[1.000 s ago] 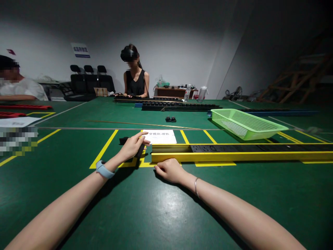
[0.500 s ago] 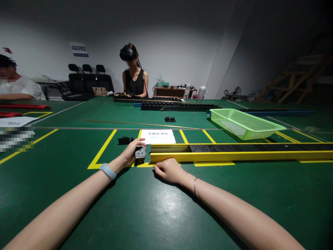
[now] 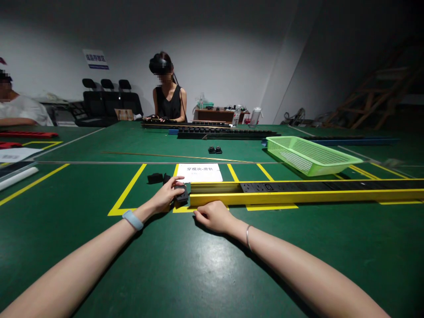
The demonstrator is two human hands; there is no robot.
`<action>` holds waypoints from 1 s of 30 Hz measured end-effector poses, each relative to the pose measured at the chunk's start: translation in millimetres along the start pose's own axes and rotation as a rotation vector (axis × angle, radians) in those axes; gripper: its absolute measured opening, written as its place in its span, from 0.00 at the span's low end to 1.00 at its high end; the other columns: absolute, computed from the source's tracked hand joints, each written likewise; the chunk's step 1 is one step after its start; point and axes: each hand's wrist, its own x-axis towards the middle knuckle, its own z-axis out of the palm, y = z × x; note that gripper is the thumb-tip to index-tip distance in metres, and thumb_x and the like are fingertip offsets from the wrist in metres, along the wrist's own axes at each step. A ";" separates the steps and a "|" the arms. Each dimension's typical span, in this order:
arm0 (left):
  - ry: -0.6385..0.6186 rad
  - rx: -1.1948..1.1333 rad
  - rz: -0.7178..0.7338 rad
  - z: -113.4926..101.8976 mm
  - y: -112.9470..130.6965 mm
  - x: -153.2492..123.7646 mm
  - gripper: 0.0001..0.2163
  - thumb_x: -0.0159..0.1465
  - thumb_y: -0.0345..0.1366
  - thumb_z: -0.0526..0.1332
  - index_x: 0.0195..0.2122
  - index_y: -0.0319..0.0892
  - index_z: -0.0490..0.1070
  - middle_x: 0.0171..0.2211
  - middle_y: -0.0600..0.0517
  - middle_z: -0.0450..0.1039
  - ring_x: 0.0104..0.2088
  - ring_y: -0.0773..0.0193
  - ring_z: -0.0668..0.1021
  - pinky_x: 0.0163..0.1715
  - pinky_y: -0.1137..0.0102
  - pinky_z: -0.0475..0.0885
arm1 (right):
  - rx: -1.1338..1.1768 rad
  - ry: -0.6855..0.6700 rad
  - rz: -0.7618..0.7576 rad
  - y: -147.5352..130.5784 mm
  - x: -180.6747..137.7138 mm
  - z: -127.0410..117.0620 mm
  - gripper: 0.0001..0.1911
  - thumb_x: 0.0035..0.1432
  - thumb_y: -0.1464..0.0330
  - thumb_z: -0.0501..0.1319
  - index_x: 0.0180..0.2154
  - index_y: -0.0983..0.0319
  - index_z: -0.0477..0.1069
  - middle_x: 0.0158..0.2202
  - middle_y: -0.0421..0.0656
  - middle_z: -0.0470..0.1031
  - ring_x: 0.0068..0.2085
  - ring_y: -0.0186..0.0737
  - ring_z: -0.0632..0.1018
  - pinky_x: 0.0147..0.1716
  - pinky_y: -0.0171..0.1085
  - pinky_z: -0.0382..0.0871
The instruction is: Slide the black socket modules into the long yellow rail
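My left hand (image 3: 165,195) pinches a black socket module (image 3: 181,196) between thumb and fingers, just beyond the left end of a yellow rail (image 3: 218,199). A narrow gap seems to separate the module from the rail's end. Farther along, several black socket modules (image 3: 258,187) sit in a row inside the rail's channel, while its left stretch shows bare yellow. Closed into a fist, my right hand (image 3: 212,215) rests on the table against the rail's near side; nothing shows in it. Behind my left hand lie black modules (image 3: 155,178), partly covered by my fingers.
A white label sheet (image 3: 198,172) lies behind the rail's end. Back right stands a green basket (image 3: 313,157). Two small black parts (image 3: 214,150) and a thin rod (image 3: 172,156) lie mid-table. Across the table a person (image 3: 169,97) works at black rails (image 3: 225,133).
The socket module in my left hand has turned, its pale-lit face with slots now dark and angled toward the rail, slightly nearer its end. My right hand stays against the rail.
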 end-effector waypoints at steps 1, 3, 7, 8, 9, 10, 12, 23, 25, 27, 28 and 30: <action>-0.014 0.035 0.019 -2.0 0.8 0.5 0.24 0.56 0.35 0.62 0.54 0.43 0.61 0.44 0.48 0.70 0.45 0.61 0.76 0.49 0.63 0.70 | 0.000 0.001 -0.003 0.0 0.0 -0.2 0.21 0.64 0.63 0.51 0.24 0.62 0.74 0.22 0.41 0.76 0.22 0.31 0.69 0.25 0.35 0.47; -0.035 0.127 0.062 -5.5 2.8 1.4 0.24 0.58 0.39 0.61 0.55 0.42 0.62 0.46 0.46 0.72 0.49 0.59 0.75 0.51 0.62 0.69 | 0.001 0.006 -0.004 -0.2 -0.1 -0.8 0.21 0.64 0.63 0.51 0.24 0.62 0.74 0.22 0.41 0.76 0.22 0.31 0.69 0.25 0.35 0.47; -0.047 0.341 0.131 -9.9 6.0 2.1 0.21 0.61 0.43 0.58 0.53 0.41 0.66 0.53 0.44 0.70 0.55 0.56 0.71 0.57 0.59 0.64 | -0.002 -0.004 0.001 -1.0 -0.5 -2.2 0.21 0.64 0.63 0.51 0.24 0.62 0.74 0.22 0.41 0.76 0.22 0.31 0.69 0.25 0.35 0.47; -0.072 0.372 0.130 -10.9 6.8 2.1 0.21 0.60 0.44 0.59 0.53 0.41 0.66 0.54 0.43 0.69 0.56 0.56 0.71 0.58 0.59 0.63 | -0.003 -0.005 0.002 -1.2 -0.5 -2.4 0.21 0.64 0.63 0.51 0.24 0.62 0.74 0.22 0.41 0.76 0.22 0.31 0.69 0.25 0.35 0.47; -0.107 0.390 0.124 -12.1 7.7 1.9 0.23 0.59 0.44 0.60 0.54 0.41 0.65 0.56 0.43 0.67 0.56 0.55 0.70 0.58 0.59 0.62 | -0.003 -0.003 0.002 -1.2 -0.5 -2.4 0.21 0.64 0.63 0.51 0.24 0.62 0.74 0.22 0.41 0.76 0.22 0.31 0.69 0.25 0.35 0.47; -0.147 0.399 0.116 -13.6 8.8 1.7 0.26 0.57 0.44 0.62 0.55 0.41 0.64 0.58 0.42 0.65 0.57 0.54 0.69 0.58 0.59 0.62 | -0.002 0.000 0.000 -1.2 -0.5 -2.3 0.21 0.64 0.63 0.51 0.24 0.62 0.74 0.23 0.41 0.76 0.22 0.31 0.69 0.25 0.35 0.47; -0.220 0.407 0.095 -17.4 11.4 1.1 0.32 0.53 0.42 0.66 0.58 0.41 0.61 0.61 0.41 0.60 0.59 0.53 0.67 0.59 0.59 0.62 | 0.002 0.009 -0.005 -0.9 -0.5 -1.9 0.21 0.64 0.63 0.51 0.24 0.62 0.74 0.23 0.41 0.77 0.22 0.31 0.70 0.25 0.35 0.47; -0.213 0.519 0.146 -24.0 6.9 4.2 0.29 0.51 0.40 0.67 0.55 0.44 0.66 0.58 0.44 0.64 0.59 0.50 0.66 0.60 0.58 0.58 | 0.010 0.024 -0.016 0.5 -0.3 0.8 0.20 0.64 0.64 0.52 0.24 0.62 0.74 0.23 0.41 0.77 0.22 0.31 0.70 0.25 0.35 0.47; -0.195 0.463 0.135 -22.9 5.4 4.4 0.28 0.51 0.41 0.68 0.54 0.43 0.67 0.57 0.44 0.66 0.58 0.51 0.68 0.59 0.58 0.60 | 0.017 0.028 -0.018 0.6 -0.2 1.0 0.20 0.64 0.64 0.52 0.24 0.62 0.74 0.23 0.41 0.77 0.22 0.31 0.70 0.25 0.35 0.47; -0.181 0.382 0.103 -21.7 5.4 4.0 0.29 0.51 0.41 0.68 0.53 0.42 0.66 0.55 0.44 0.67 0.56 0.52 0.70 0.57 0.58 0.62 | 0.023 0.034 -0.021 0.7 -0.1 1.2 0.20 0.64 0.64 0.52 0.23 0.62 0.74 0.22 0.41 0.76 0.22 0.31 0.69 0.25 0.35 0.47; -0.173 0.340 0.084 -20.8 5.9 3.4 0.29 0.51 0.42 0.68 0.54 0.42 0.65 0.54 0.44 0.68 0.55 0.53 0.71 0.56 0.58 0.64 | 0.027 0.038 -0.024 0.8 -0.1 1.3 0.20 0.64 0.64 0.52 0.23 0.62 0.73 0.22 0.41 0.76 0.21 0.30 0.68 0.25 0.35 0.47; -0.152 0.271 0.049 -18.0 7.6 1.7 0.29 0.52 0.43 0.67 0.54 0.41 0.64 0.52 0.44 0.69 0.52 0.53 0.73 0.54 0.58 0.66 | 0.038 0.047 -0.034 1.2 -0.2 1.7 0.20 0.64 0.64 0.53 0.22 0.62 0.72 0.21 0.40 0.74 0.21 0.30 0.67 0.25 0.35 0.47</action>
